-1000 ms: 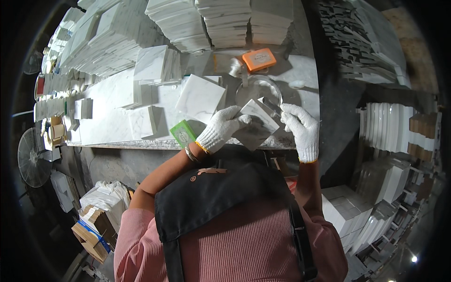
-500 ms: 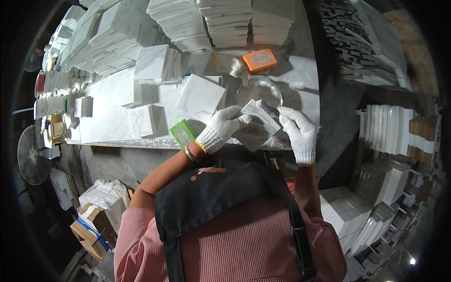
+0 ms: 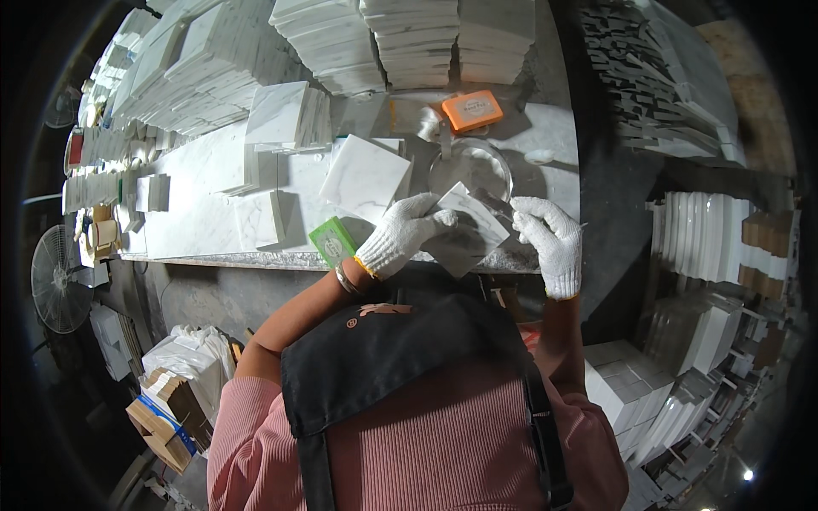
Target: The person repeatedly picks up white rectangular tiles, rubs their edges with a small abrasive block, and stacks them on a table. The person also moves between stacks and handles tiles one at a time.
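My left hand (image 3: 406, 232), in a white knit glove, grips a white marble tile (image 3: 467, 223) by its left corner. The tile is held tilted over the table's front edge. My gloved right hand (image 3: 547, 243) is closed around a thin scraper (image 3: 489, 203), whose dark flat blade lies at the tile's upper right edge. Just beyond the tile is a round dish (image 3: 471, 166) with whitish material in it. Left of the dish, a square marble tile (image 3: 365, 176) rests on other tiles. A green box (image 3: 331, 241) lies beside my left wrist.
An orange box (image 3: 472, 111) sits behind the dish. Tall stacks of marble tiles (image 3: 409, 43) line the table's back. More tiles (image 3: 285, 115) stand at the left. A fan (image 3: 61, 279) is at far left, and white boxes (image 3: 626, 387) are low on the right.
My right hand has shifted slightly right, drawing the scraper blade along the tile's upper right edge. My left hand and the tile stay nearly still.
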Demonstrator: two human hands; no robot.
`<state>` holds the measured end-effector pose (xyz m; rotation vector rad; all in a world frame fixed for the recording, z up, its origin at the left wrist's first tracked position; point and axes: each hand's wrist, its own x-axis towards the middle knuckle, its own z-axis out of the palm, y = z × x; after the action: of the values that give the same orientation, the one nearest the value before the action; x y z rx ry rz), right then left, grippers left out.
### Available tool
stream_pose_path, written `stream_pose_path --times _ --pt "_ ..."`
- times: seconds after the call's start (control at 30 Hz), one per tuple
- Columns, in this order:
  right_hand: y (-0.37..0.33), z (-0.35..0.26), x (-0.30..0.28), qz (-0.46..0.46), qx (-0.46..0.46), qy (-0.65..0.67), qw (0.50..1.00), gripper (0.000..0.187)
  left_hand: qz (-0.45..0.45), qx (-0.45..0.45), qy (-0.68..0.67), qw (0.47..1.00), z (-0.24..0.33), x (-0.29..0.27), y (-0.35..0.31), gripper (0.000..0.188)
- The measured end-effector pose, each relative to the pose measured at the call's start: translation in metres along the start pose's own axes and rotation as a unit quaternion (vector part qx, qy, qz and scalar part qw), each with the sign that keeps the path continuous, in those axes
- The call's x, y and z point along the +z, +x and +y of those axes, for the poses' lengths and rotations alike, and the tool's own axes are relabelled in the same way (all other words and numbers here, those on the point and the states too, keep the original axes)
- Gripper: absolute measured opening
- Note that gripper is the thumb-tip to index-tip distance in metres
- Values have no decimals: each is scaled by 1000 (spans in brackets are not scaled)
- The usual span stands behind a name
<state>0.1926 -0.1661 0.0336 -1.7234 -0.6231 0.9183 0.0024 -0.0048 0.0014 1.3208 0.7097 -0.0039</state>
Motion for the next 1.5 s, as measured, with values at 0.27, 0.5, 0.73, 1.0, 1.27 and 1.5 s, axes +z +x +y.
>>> stream_pose_path --times 0.27,0.5,0.73,1.0,1.27,1.5 --pt "7 -3 0 -15 -68 -59 996 18 0 -8 64 998 8 0 -5 30" --pt "16 -5 6 -1 -100 -52 994 20 5 -1 108 994 14 1 -9 33" --pt "14 -12 1 8 -59 -33 998 18 7 14 107 994 11 0 -10 32" --pt "11 -10 -2 -24 -74 -76 994 18 7 16 108 994 9 0 -9 32" --pt "18 -2 1 19 -30 -12 999 18 13 23 108 994 8 0 -10 33" --pt "47 64 0 33 -190 -168 967 20 6 0 76 997 15 -2 -12 31"
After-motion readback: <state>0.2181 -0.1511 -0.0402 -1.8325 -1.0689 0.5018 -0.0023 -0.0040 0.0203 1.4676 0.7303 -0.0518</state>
